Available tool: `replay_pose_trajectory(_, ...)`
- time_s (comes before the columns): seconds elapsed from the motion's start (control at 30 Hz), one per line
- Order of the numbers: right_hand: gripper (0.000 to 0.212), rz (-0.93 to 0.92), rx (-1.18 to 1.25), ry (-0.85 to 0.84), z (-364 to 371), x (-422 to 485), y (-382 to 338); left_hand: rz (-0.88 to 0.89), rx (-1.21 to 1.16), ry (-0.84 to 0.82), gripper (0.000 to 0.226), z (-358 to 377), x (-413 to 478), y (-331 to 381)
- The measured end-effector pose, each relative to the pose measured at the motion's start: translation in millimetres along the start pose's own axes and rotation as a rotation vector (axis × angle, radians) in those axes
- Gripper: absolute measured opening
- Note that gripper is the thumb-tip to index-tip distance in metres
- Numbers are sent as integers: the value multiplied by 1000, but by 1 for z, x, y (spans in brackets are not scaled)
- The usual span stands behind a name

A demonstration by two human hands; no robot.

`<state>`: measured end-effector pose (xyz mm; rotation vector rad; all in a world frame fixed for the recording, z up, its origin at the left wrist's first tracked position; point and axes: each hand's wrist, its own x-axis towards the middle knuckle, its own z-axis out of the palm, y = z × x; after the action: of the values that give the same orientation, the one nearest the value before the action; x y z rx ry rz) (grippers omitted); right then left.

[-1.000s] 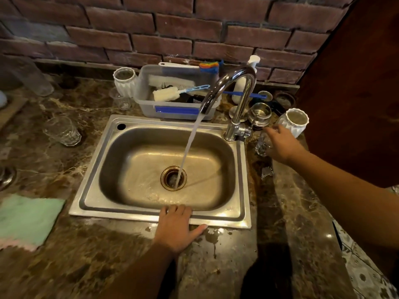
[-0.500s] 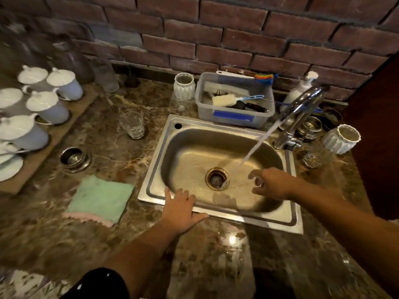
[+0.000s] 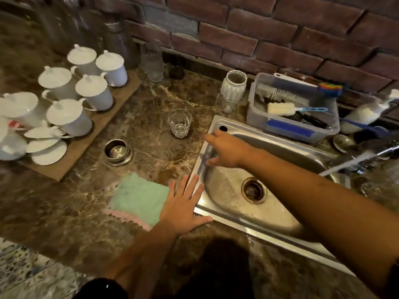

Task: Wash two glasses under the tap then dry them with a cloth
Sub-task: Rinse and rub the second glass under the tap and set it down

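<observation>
Head cam: right hand (image 3: 226, 147) & left hand (image 3: 183, 208) seen open, empty; glass (image 3: 179, 123) prob light, fragile, slippery wet, best gripped mid-wall.

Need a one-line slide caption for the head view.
Right hand reaches over the stainless steel sink toward a clear drinking glass; left hand spread flat beside a green cloth.

Two hands showing: left hand (image 3: 183, 209), right hand (image 3: 226, 150). One tumbler (image 3: 179, 123) standing left of one sink (image 3: 226, 190); one green cloth (image 3: 140, 197) lying nearer. Six lidded cups (image 3: 64, 114) sitting far left. One steel cup (image 3: 118, 152), one tub (image 3: 291, 126).
</observation>
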<state>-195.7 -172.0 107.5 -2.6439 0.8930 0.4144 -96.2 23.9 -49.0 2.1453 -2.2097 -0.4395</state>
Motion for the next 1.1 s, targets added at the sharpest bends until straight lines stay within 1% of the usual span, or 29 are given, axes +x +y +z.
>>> replay_pose_trajectory(0.1, 78, -13, -26, 25, -11, 43, -2, -9, -38, -14, 107, 3, 4, -2)
replay_pose_trajectory(0.2, 84, -13, -21, 5, -18, 82, -4, 17, -60, 58, 104, 6, 3, -2)
replay_pose_trajectory(0.27, 88, -23, -20, -6, -20, 105, -6, 23, -53, 76, 103, 4, 4, -2)
replay_pose_trajectory(0.4, 96, -48, -38, -16, -21, 140, -15, 28, -56, 2, 106, 2, 7, -6)
replay_pose_trajectory(0.5, 95, -47, -51, -36, -18, 156, -20, 47, -64, -4, 103, 3, 5, -8)
replay_pose_trajectory(0.6, 88, -46, -67, -31, -16, 162, -24, 42, -76, -16, 104, -3, 7, -7)
replay_pose_trajectory(0.73, 81, -20, -41, 19, -14, 163, -23, 33, -70, -23, 105, -3, 7, -9)
replay_pose_trajectory(0.83, 89, 16, -6, 21, -16, 152, -25, 35, -56, -22, 106, -2, 7, -8)
replay_pose_trajectory(0.9, 90, 34, 3, 32, -18, 134, -25, 14, -50, -15, 107, -3, 6, -5)
replay_pose_trajectory(1.0, 85, 31, -15, 50, -25, 95, -23, 2, -66, -6, 109, -3, 4, -3)
replay_pose_trajectory(1.1, 82, 56, -14, 47, -37, 48, -20, -19, -19, -86, 110, -8, 5, -2)
